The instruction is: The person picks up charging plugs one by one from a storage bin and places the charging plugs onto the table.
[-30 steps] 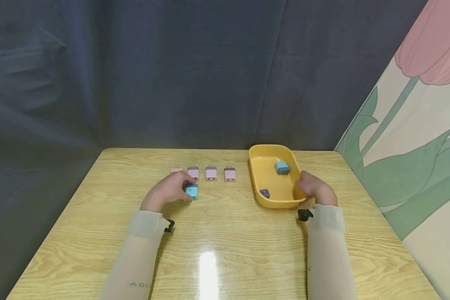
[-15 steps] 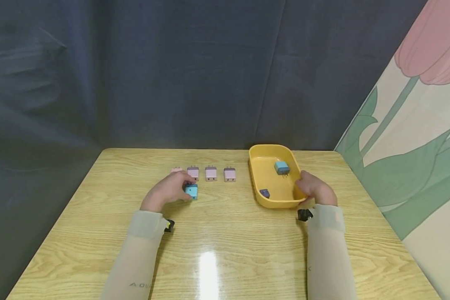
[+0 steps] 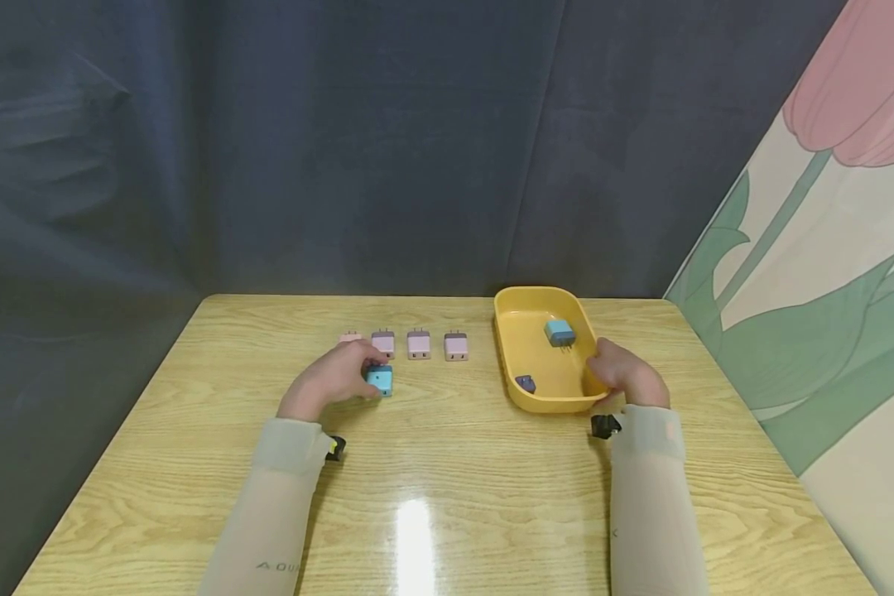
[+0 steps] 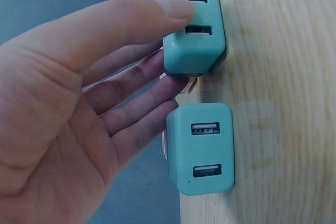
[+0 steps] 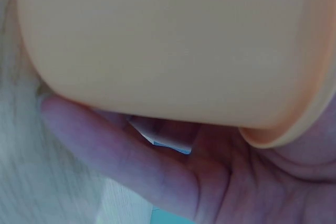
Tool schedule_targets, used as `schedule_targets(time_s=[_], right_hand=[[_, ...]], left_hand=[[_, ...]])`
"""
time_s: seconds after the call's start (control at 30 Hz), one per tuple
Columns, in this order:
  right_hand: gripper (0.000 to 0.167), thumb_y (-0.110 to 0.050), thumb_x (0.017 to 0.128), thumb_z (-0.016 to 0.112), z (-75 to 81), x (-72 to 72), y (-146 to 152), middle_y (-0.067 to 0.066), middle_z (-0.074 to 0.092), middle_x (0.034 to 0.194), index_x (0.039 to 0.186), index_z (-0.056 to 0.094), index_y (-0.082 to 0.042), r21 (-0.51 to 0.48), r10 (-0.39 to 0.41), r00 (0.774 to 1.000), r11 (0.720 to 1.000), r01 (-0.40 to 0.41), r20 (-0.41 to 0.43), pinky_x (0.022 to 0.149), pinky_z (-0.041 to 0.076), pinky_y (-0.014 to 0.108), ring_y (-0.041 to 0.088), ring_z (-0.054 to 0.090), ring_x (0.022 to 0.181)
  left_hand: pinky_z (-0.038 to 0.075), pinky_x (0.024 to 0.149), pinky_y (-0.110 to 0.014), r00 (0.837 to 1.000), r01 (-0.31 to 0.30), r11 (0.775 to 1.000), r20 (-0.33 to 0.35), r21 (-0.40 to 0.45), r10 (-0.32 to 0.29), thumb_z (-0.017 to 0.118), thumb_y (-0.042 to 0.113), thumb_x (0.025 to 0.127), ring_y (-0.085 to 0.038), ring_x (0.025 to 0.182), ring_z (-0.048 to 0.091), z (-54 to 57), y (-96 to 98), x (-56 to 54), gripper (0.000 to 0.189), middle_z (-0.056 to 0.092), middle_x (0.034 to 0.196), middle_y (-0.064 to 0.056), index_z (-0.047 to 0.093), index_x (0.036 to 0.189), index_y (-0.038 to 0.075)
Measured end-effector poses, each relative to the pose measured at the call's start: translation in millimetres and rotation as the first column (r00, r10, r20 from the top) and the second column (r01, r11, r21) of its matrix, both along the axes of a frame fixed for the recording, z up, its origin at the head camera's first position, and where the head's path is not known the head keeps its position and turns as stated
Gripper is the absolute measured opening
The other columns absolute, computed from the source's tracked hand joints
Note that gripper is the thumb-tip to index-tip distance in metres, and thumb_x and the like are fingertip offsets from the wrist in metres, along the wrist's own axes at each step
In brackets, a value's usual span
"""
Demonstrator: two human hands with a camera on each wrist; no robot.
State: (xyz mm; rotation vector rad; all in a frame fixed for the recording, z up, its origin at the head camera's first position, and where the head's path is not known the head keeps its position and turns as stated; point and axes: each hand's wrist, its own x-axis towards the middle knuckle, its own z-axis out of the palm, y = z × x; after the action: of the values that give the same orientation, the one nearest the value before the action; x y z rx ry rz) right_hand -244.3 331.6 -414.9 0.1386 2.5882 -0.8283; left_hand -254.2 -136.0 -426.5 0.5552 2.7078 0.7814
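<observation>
In the head view, my left hand (image 3: 334, 381) pinches a blue USB charger (image 3: 382, 381) on the table, left of centre. The left wrist view shows the thumb on the port face of this charger (image 4: 197, 51), fingers behind it. A second blue charger (image 4: 202, 150) sits beside it, by the fingertips; the hand hides it in the head view. My right hand (image 3: 627, 372) grips the right wall of a yellow tray (image 3: 501, 331), the thumb along the outside in the right wrist view. Inside the tray are a blue charger (image 3: 559, 333) and a small dark pronged block (image 3: 526, 383).
Behind the left hand, several pinkish-purple chargers, one of them a charger (image 3: 419, 344) near the middle, form a row with prongs pointing away. The leftmost is partly covered by the hand. A dark curtain (image 3: 387, 149) hangs along the far edge of the wooden table (image 3: 492, 497).
</observation>
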Motion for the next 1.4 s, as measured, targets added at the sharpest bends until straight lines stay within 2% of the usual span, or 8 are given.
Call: schedule_targets(time_s=[0.23,0.5,0.6,0.67,0.83,1.03,1.2,1.4], right_hand=[[0.044,-0.011,0.099,0.040,-0.4,0.0,-0.2,0.021,0.059,0.108,0.138,0.046,0.010,-0.001,0.002,1.000,1.000,-0.002,-0.004,0.076,0.061,0.033,0.032,0.067,0.093],[0.045,-0.012,0.100,0.041,-0.7,-0.1,0.0,0.020,0.059,0.109,0.140,0.046,0.010,0.018,0.002,1.000,1.000,-0.002,-0.003,0.085,0.060,0.037,0.033,0.066,0.098],[0.045,-0.011,0.100,0.041,-0.4,0.6,1.0,0.021,0.059,0.108,0.139,0.046,0.011,0.014,0.006,1.000,1.000,-0.006,-0.005,0.084,0.060,0.037,0.033,0.066,0.097],[0.044,-0.011,0.100,0.040,-0.1,0.5,0.9,0.021,0.060,0.109,0.138,0.046,0.010,0.004,0.001,1.000,1.000,-0.001,-0.004,0.082,0.062,0.037,0.033,0.067,0.096],[0.044,-0.012,0.102,0.040,0.1,-0.1,0.4,0.022,0.059,0.111,0.140,0.045,0.010,0.003,-0.004,1.000,1.000,0.004,0.005,0.084,0.064,0.038,0.033,0.067,0.098],[0.044,-0.011,0.101,0.041,0.3,-1.4,-1.2,0.022,0.059,0.112,0.139,0.045,0.010,0.008,-0.004,1.000,1.000,0.004,0.000,0.088,0.061,0.040,0.034,0.065,0.101],[0.047,-0.011,0.101,0.039,-1.0,-0.8,-5.0,0.023,0.059,0.115,0.143,0.044,0.010,-0.026,-0.013,1.000,1.000,0.013,0.003,0.080,0.066,0.038,0.034,0.067,0.101],[0.046,-0.011,0.098,0.039,2.1,2.8,-3.3,0.024,0.059,0.114,0.139,0.046,0.010,-0.009,-0.018,1.000,1.000,0.018,-0.007,0.074,0.065,0.036,0.034,0.067,0.098]], left_hand=[[0.057,0.113,-0.050,1.000,-0.009,1.000,0.015,0.005,0.009,0.089,0.009,0.089,-0.025,0.117,0.066,1.0,-0.4,0.6,0.060,0.069,0.143,-0.017,0.068,0.145,0.002],[0.058,0.111,-0.049,1.000,-0.003,1.000,0.016,0.008,0.003,0.089,0.009,0.089,-0.024,0.115,0.065,1.0,-0.3,0.3,0.060,0.070,0.139,-0.016,0.068,0.145,0.002],[0.056,0.114,-0.050,1.000,-0.010,1.000,-0.002,0.007,0.010,0.089,0.010,0.089,-0.027,0.120,0.065,2.8,-0.2,2.2,0.059,0.069,0.142,-0.016,0.069,0.144,0.003],[0.053,0.119,-0.053,1.000,-0.007,1.000,-0.024,0.007,0.007,0.088,0.011,0.091,-0.032,0.131,0.064,4.9,-0.1,3.7,0.057,0.066,0.148,-0.016,0.069,0.144,0.005],[0.045,0.126,-0.060,0.996,0.027,1.000,-0.088,0.016,-0.025,0.081,0.015,0.098,-0.043,0.157,0.045,13.3,2.3,6.8,0.053,0.052,0.166,-0.016,0.066,0.148,0.008],[0.045,0.124,-0.061,0.985,0.058,0.997,-0.168,0.047,-0.049,0.079,0.017,0.100,-0.044,0.158,0.042,22.7,9.7,10.7,0.052,0.050,0.166,-0.016,0.064,0.149,0.010],[0.047,0.125,-0.057,0.962,0.098,0.990,-0.264,0.097,-0.070,0.081,0.020,0.099,-0.038,0.155,0.046,27.0,32.5,11.7,0.051,0.055,0.161,-0.011,0.066,0.147,0.011],[0.044,0.129,-0.051,0.935,0.184,0.977,-0.326,0.105,-0.141,0.081,0.025,0.100,-0.029,0.156,0.045,40.0,93.3,7.3,0.052,0.054,0.162,-0.004,0.064,0.149,0.016]])
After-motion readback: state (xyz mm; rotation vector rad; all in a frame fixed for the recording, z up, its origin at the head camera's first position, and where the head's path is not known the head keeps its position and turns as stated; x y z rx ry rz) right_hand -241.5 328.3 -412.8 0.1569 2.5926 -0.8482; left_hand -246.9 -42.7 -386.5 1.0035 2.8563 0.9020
